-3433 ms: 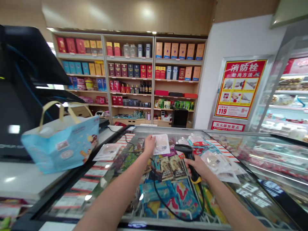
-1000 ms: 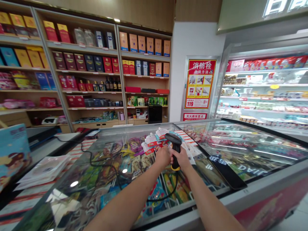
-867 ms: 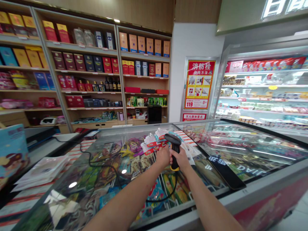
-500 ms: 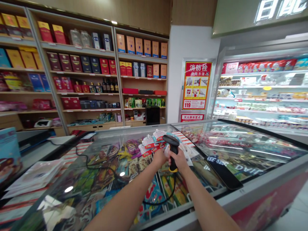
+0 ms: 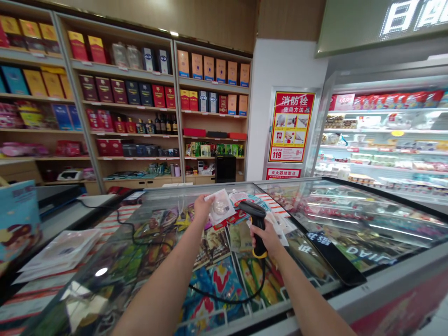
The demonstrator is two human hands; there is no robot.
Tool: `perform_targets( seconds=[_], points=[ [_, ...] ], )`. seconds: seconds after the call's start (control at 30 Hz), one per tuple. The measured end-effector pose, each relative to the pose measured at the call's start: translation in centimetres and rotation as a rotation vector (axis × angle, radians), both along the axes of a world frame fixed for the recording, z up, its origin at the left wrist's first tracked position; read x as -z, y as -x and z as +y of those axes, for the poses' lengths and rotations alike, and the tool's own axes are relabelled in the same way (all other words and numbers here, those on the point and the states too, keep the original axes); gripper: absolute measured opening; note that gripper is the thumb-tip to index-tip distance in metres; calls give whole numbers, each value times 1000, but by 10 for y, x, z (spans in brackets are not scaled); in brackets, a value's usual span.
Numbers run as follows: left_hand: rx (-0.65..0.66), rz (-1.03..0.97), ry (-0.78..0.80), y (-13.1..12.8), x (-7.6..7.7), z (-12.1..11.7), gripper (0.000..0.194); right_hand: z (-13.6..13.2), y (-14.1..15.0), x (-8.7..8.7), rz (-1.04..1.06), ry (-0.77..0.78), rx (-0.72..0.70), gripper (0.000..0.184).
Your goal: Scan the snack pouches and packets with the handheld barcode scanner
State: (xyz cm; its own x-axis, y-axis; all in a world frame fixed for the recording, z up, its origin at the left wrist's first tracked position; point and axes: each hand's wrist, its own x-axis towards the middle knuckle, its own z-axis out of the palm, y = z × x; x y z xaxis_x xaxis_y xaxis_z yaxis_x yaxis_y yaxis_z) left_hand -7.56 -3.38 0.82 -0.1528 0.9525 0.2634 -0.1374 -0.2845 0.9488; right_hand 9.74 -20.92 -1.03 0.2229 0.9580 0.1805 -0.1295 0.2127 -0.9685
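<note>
My right hand is wrapped round the handle of a black and yellow barcode scanner, whose head points away to the left. A looped cable hangs from its base over the freezer glass. Between the fingers of my left hand is the left edge of a white, partly clear flat packet, held up left of the scanner. Behind and below it, several red, white and blue packets lie on the glass. More white packets lie just right of the scanner.
The glass-topped chest freezer holds bagged frozen food. A stack of white packets lies at the left on striped tape. A dark panel crosses the glass at right. Shelves of boxes and a lit refrigerated case stand behind.
My left hand has moved left, away from the scanner, and now holds the white packet up. The scanner has shifted slightly right and down in view, still in my right hand.
</note>
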Motion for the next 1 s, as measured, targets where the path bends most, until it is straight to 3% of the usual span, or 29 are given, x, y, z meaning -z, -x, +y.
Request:
perform_targets(
  seconds=[0.2, 0.67, 1.0],
  points=[
    [39, -142, 13, 0, 8, 10, 24, -3, 1, 2, -91, 70, -123, 38],
    [9, -70, -48, 0, 18, 15, 22, -1, -3, 9, -105, 85, -165, 36],
    [-28, -109, -2, -2, 14, 8, 17, -3, -2, 11, -99, 87, -166, 35]
  ],
)
